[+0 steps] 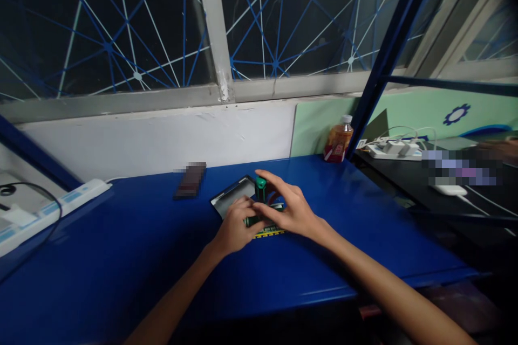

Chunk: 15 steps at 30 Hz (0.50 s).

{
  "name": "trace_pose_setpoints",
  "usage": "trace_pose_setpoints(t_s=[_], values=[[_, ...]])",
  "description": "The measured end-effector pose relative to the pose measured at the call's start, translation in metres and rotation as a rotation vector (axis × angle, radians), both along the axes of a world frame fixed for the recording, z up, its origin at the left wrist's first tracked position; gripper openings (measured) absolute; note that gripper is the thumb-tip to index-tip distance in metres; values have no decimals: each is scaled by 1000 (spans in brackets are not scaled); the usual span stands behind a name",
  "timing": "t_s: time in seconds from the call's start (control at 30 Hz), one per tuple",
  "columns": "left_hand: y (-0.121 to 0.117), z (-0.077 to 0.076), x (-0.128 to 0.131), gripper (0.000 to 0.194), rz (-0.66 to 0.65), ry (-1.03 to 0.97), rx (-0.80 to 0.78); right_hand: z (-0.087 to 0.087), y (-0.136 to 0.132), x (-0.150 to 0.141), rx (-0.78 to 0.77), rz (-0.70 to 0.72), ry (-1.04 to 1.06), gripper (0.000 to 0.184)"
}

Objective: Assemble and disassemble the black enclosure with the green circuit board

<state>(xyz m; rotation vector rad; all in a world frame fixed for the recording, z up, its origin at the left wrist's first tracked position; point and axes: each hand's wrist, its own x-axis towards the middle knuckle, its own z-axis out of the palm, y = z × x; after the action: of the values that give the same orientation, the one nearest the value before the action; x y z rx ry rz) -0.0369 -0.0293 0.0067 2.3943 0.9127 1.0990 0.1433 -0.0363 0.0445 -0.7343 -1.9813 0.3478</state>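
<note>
Hands (237, 229) (297, 209) half-curled at green-topped object (260, 187), hold unclear | bottle (338, 143): label unreadable

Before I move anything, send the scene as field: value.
left hand: over a yellow-edged item, grip hidden
right hand: fingers near an upright green piece, contact unclear
behind left hand: black-rimmed flat item
surface: blue table
far right of table: upright bottle, white cap
left edge: white power strip
</note>
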Motion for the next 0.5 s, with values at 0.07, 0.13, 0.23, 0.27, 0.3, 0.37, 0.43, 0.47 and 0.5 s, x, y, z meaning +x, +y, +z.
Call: trace_pose_setpoints(t_s=[0.07,0.13,0.23,0.27,0.3,0.37,0.43,0.47,0.5], values=[[0,-1,1,9,7,-16,14,-1,1,0,31,-33,-16,64],[0,0,1,10,-3,-28,12,-1,0,0,42,-51,-36,65],[-1,2,2,16,-16,-46,10,0,-2,1,37,-25,-51,67],[-1,3,3,17,-24,-49,10,0,-3,1,35,-12,-54,68],[-2,3,3,18,-33,-52,7,0,-4,1,36,-2,-57,68],[-2,3,2,18,-48,-55,-1,0,-4,1,38,5,-64,69],[-2,2,2,17,-54,-54,-5,0,-4,1,36,3,-71,69],[-2,2,2,16,-56,-55,-9,0,-4,1,35,2,-71,70],[-3,3,2,15,-60,-55,-16,0,-4,1,34,3,-69,70]])
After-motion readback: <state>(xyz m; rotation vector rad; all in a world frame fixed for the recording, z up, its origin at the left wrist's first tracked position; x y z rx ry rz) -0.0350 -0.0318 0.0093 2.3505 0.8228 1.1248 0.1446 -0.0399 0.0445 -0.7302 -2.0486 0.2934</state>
